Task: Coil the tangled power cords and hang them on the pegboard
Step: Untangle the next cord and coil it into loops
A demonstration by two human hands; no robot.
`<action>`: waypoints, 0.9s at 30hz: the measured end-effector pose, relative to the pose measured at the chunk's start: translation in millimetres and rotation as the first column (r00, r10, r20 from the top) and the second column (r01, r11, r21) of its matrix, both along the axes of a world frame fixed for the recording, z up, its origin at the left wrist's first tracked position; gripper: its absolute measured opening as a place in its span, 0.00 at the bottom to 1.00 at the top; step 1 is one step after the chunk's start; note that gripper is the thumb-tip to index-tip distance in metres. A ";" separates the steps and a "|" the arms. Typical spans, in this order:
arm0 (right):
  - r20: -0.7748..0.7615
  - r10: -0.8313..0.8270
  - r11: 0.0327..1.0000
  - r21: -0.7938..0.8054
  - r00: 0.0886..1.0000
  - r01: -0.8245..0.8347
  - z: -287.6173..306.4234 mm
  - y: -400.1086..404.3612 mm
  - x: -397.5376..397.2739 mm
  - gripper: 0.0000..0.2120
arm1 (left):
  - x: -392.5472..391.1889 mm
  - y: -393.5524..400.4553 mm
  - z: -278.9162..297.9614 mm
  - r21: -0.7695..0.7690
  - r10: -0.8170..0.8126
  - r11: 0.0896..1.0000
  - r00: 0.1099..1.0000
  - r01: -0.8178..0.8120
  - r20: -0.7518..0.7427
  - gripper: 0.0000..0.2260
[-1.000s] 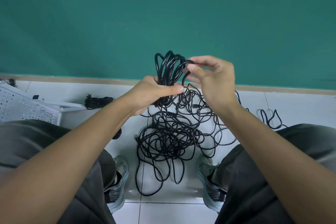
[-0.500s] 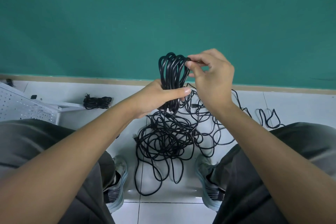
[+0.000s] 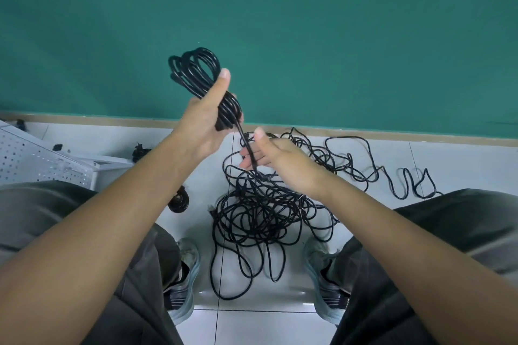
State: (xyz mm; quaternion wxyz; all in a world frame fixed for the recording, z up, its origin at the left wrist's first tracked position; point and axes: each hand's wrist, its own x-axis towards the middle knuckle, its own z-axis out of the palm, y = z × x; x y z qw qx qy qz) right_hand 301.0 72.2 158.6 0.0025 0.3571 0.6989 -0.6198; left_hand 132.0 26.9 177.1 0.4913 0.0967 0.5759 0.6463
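2 hands (image 3: 206, 117) (image 3: 276, 161) on unlabelled black cord (image 3: 196, 70)

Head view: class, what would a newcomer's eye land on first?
The left hand raised against the green wall, gripping a coiled black power cord. From it one strand runs down past the right hand into a tangled pile of black cords on the white tiled floor between the feet.

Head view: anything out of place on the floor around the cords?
Mostly the expected mess: the tangled cords sprawl between the shoes, one strand straggling right along the wall. The pegboard lies tilted on the floor at left, not upright. No visible damage.
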 end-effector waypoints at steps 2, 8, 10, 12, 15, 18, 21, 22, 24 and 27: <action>-0.009 0.082 0.997 0.016 0.997 -0.081 4.1 -2.8 0.7 0.21 | -6.4 0.7 -4.4 -0.052 0.077 0.996 0.997 -0.078 -0.026 0.16; -0.118 0.122 0.967 0.236 0.985 -0.092 14.7 7.6 4.7 0.08 | -4.7 -1.1 -23.0 -0.166 -0.126 0.984 0.921 0.068 -0.369 0.14; -0.162 0.089 0.960 0.276 0.983 -0.041 23.4 12.3 6.1 0.12 | -1.2 -3.1 -22.4 -0.165 -0.272 0.961 0.864 0.222 -0.424 0.14; -0.209 0.030 0.952 0.304 0.977 0.036 29.6 19.4 8.8 0.11 | 7.4 -6.2 -15.3 -0.146 -0.389 0.921 0.834 0.361 -0.392 0.13; -0.271 -0.126 0.927 0.309 0.954 0.210 34.8 31.9 14.8 0.10 | 17.2 -9.4 -9.4 -0.147 -0.537 0.843 0.787 0.518 -0.304 0.17; -0.276 -0.257 0.886 0.316 0.926 0.339 33.8 38.4 17.8 0.17 | 22.5 -11.2 -7.5 -0.101 -0.609 0.792 0.767 0.602 -0.204 0.20; -0.287 -0.298 0.877 0.296 0.911 0.380 28.7 39.1 17.0 0.16 | 25.3 -12.9 -5.2 -0.038 -0.648 0.760 0.753 0.649 -0.118 0.19; -0.290 -0.296 0.878 0.292 0.910 0.379 26.9 39.6 16.5 0.15 | 25.6 -13.0 -5.4 -0.019 -0.659 0.750 0.746 0.661 -0.095 0.15; -0.286 -0.269 0.891 0.288 0.920 0.351 24.0 41.6 16.6 0.11 | 24.2 -12.5 -5.4 0.019 -0.656 0.754 0.754 0.657 -0.038 0.07; -0.211 -0.178 0.922 0.306 0.961 0.238 16.1 44.1 17.4 0.05 | 20.0 -9.8 -5.6 0.092 -0.612 0.790 0.789 0.606 0.056 0.05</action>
